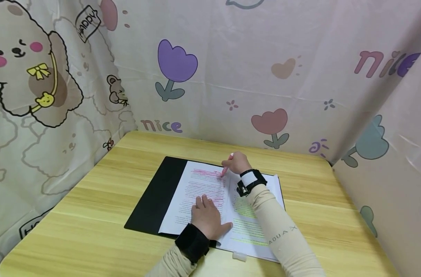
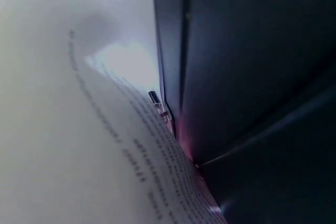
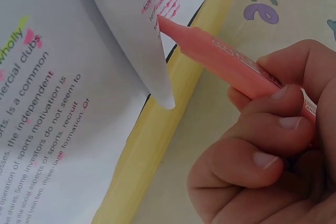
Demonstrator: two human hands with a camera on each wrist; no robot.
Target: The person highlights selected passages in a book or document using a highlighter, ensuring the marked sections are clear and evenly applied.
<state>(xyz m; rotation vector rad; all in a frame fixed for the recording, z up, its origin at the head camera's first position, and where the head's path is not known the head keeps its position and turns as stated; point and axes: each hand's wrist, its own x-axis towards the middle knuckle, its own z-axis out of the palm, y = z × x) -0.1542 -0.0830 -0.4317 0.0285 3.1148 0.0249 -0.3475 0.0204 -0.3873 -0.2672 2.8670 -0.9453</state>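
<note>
Pinched in my right hand (image 1: 238, 163) is a pink highlighter (image 3: 228, 65), its tip at the printed lines near the top of the left page (image 1: 182, 196). The right wrist view shows the thumb and fingers curled round the barrel. Pink strokes cover several lines of that page. My left hand (image 1: 209, 220) rests flat with fingers spread on the lower part of the same page, thumb out towards the fold. Both pages lie in an open black folder (image 1: 149, 198). The right page (image 1: 227, 240) carries yellow-green highlighting and is partly hidden under my right forearm.
A small whitish block (image 1: 239, 256) lies at the folder's near edge. The wooden table (image 1: 92, 215) reaches back to a patterned curtain (image 1: 217, 77), which also hangs along both sides. In the right wrist view, a page corner (image 3: 167, 98) curls up near the highlighter.
</note>
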